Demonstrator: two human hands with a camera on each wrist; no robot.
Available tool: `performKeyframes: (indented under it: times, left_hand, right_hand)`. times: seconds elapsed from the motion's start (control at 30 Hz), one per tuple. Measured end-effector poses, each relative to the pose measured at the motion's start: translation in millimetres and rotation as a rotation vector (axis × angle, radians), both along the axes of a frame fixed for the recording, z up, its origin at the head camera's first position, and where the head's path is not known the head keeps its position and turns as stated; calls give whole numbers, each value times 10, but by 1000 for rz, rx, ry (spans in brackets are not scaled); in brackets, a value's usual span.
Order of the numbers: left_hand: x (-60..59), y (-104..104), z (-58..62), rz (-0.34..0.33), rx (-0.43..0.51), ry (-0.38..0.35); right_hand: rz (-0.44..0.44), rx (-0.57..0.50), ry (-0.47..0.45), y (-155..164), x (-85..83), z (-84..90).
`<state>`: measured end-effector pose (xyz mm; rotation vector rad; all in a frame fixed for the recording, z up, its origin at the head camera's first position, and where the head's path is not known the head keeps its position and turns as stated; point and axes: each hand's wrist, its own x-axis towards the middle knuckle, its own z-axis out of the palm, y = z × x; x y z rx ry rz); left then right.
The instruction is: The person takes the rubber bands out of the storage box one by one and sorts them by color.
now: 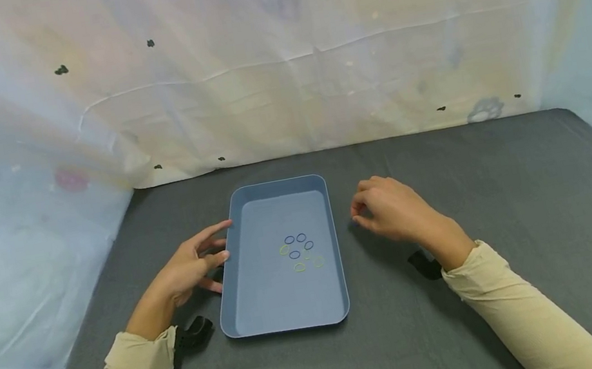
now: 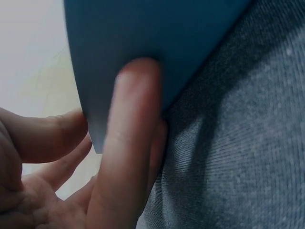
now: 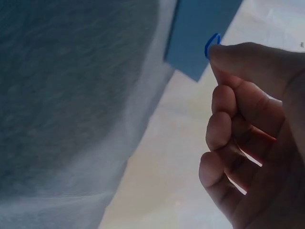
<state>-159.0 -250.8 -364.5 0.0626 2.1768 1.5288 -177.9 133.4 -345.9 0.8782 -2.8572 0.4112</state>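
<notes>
Fingers of the right hand (image 1: 394, 210) are curled, and a small blue rubber band (image 3: 211, 45) is pinched at their tips, just right of the blue tray (image 1: 242, 285). The tray's left rim is touched by the relaxed, spread left hand (image 1: 189, 271). Blue and yellow-green bands (image 1: 299, 252) are scattered inside the tray, on the grey table (image 1: 508, 188).

Close, blurred look at the left hand (image 2: 71, 191) beside the blue tray (image 2: 157, 47). 1 finger (image 2: 128, 143) laid straight up along the tray's outer wall, seemingly touching it. Another finger (image 2: 47, 136) curled in from the left toward the tray's corner. Grey woven cloth of the table (image 2: 238, 157) filling the right side, shadowed near the tray. Pale backdrop (image 2: 33, 57) at upper left.
</notes>
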Motion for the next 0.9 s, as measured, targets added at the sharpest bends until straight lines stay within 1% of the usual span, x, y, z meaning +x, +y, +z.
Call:
performKeyframes:
  times: [0.1,0.3,0.6,0.73,0.9]
  left_hand:
    - [-1,-4,-7,-2,2,-4]
    - [-16,-21,-17,-1,4,-1]
    - [-8,19,-34,-9,-2,-7]
    - [-5,18,-36,-7,-6,-7]
    - [-2,-9,-17,-9,-4,-3]
  right_hand:
    - [-10,15,1,30,-45,-59]
    - [-26,25,-46,72,-118,-109]
    - [-15,28,-94,137,-89,-160]
    - [-29,25,-102,139,-85,-187]
    - [-39,26,-104,107,-106,-177]
